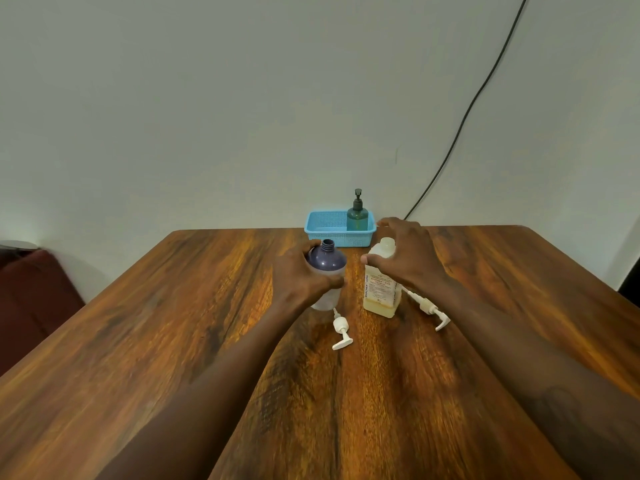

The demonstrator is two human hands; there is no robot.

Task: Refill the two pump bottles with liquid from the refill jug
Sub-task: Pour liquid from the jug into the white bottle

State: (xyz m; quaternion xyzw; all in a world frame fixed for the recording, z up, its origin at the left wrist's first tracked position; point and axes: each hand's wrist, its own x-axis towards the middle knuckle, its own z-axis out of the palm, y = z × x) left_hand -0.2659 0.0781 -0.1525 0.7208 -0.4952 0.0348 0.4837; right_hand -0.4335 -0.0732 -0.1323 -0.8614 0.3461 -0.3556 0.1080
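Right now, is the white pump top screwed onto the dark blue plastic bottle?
No, the dark blue plastic bottle has an open neck, and two white pump tops lie on the wooden table.

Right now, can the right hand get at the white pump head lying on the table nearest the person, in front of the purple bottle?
Probably yes. The right hand hovers open over the labelled refill jug, holding nothing, and the white pump head lies uncovered on the bare wooden table.
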